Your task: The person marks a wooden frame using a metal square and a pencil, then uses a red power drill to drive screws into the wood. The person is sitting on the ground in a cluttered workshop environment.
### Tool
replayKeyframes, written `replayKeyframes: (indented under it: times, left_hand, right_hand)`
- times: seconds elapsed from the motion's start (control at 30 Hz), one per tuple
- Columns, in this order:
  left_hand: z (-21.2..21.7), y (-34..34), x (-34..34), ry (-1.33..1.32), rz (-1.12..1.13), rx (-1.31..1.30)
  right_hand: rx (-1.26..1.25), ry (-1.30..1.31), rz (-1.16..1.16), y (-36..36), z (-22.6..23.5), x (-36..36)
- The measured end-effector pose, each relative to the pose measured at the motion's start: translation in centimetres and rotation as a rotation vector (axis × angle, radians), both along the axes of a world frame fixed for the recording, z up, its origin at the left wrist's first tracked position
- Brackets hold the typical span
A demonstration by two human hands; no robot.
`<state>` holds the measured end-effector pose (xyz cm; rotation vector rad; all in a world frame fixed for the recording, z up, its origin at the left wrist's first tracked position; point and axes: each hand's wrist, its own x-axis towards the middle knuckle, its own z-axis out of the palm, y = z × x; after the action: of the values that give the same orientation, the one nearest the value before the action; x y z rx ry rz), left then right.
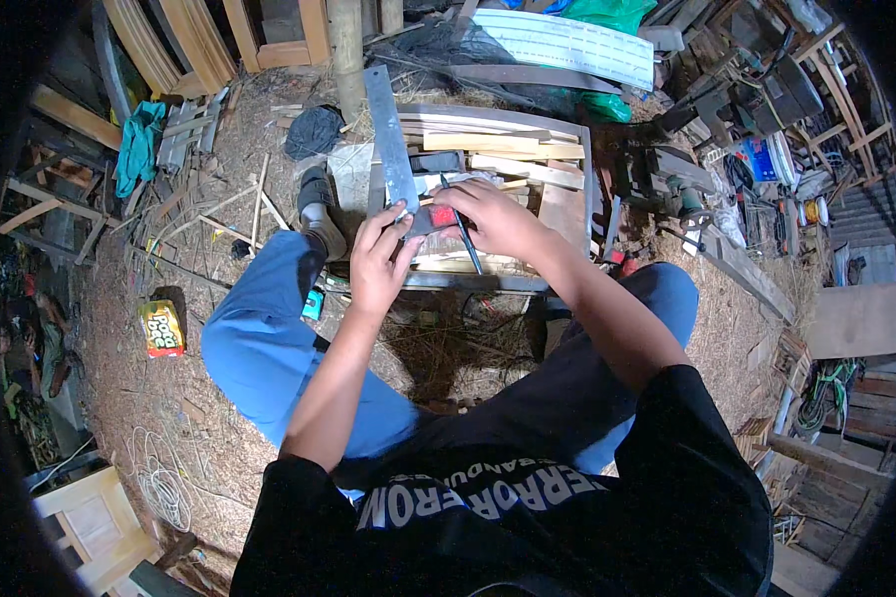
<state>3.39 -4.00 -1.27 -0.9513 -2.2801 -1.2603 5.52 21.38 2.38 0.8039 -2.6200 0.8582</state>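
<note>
In front of me, a long grey flat metal strip [388,134] slants away over a low wooden tray. My left hand [376,261] is closed at its near end, fingertips pressed on it. A small dark block with a red face [438,217] sits between my two hands, touched by the left thumb and the right fingertips. My right hand [490,217] is closed with a thin dark pen-like stick [464,239] held between its fingers, pointing toward me. The block's exact kind is partly hidden by my fingers.
Several wood strips [528,169] lie in the tray [589,189] between my feet. Beyond it are a white slatted panel [567,50] and a wooden post [346,60]. On the left floor stand a yellow-red packet [161,328] and coiled cord [161,478]. Timber [747,274] lies at right.
</note>
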Motion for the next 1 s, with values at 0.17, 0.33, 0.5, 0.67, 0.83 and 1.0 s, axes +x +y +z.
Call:
replayKeyframes:
  times: [0.17,0.33,0.5,0.67,0.83,1.0]
  left_hand:
    - [0.1,0.1,0.1,0.001,0.003,0.004]
    - [-0.1,0.1,0.1,0.016,0.011,0.001]
    - [0.0,0.3,0.3,-0.031,0.011,0.012]
    - [0.1,0.3,0.4,-0.054,0.009,0.009]
    - [0.0,0.1,0.3,-0.049,0.016,-0.004]
    - [0.1,0.5,0.2,-0.024,0.007,-0.002]
  right_hand:
    - [0.019,0.005,-0.003,0.1,-0.2,-0.2]
    - [0.004,0.016,0.000,0.0,-0.1,-0.1]
    - [0.001,0.005,-0.006,0.0,0.3,0.0]
    - [-0.002,-0.002,0.005,0.0,0.4,0.0]
    - [-0.028,-0.109,-0.033,-0.3,0.8,0.1]
    - [-0.351,0.098,0.002,-0.9,0.0,-1.1]
